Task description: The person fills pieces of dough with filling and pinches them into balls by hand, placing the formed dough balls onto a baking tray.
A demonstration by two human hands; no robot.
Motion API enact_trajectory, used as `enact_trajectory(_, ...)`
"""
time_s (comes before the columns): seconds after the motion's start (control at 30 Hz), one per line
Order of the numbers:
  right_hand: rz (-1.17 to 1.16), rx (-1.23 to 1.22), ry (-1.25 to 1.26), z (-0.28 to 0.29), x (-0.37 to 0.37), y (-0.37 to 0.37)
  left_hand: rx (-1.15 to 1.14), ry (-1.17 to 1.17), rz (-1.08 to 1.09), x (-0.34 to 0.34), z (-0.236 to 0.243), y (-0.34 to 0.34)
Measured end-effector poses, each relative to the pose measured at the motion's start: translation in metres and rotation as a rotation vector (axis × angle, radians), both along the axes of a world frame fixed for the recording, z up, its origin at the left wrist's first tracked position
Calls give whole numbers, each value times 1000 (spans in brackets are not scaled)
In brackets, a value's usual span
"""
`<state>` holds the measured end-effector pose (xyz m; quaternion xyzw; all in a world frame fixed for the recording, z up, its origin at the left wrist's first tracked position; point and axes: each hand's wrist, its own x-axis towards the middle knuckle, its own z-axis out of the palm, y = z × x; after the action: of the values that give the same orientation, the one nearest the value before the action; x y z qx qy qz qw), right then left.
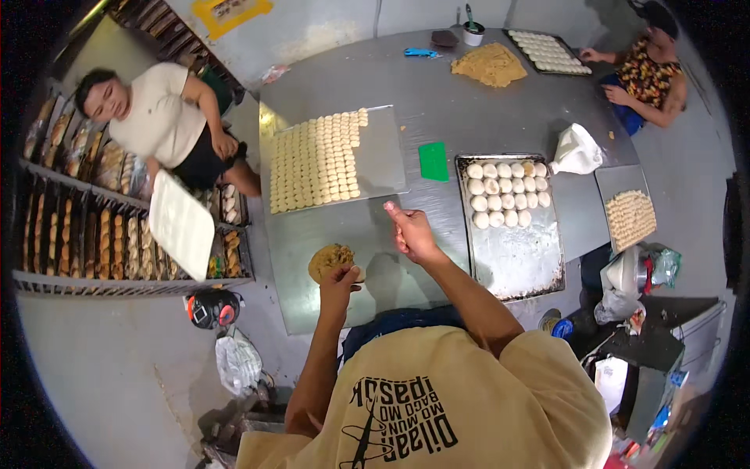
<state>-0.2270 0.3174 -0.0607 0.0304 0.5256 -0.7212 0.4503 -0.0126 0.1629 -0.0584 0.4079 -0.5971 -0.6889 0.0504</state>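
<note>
At the near edge of the grey table, my left hand is closed on a small pale dough piece. It is right beside a mound of brown crumbly filling. My right hand hovers over the table, fingers curled in and thumb stretched out with a whitish tip; whatever is inside the curl is hidden. Beyond, a tray carries many small dough pieces in tight rows. To the right, round dough balls fill the far part of a dark-rimmed baking tray.
A green scraper, a white bag and a smaller tray of dough pieces are around. Farther back lie more filling and another full tray. A person at left holds a white tray; another sits far right.
</note>
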Motion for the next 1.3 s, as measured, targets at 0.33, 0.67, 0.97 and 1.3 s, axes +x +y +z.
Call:
enact_trajectory(0.33,-136,-424,-52,-6,22,109,96,108,-279,-39,-4,-4)
enact_trajectory(0.67,-430,-435,-344,-11,26,89,-44,93,-495,-58,-12,26)
enact_trajectory(0.97,-268,-195,-72,19,25,108,189,113,-358,-69,14,45)
enact_trajectory(1.3,21,224,777,61,33,128,294,228,-318,-104,38,66)
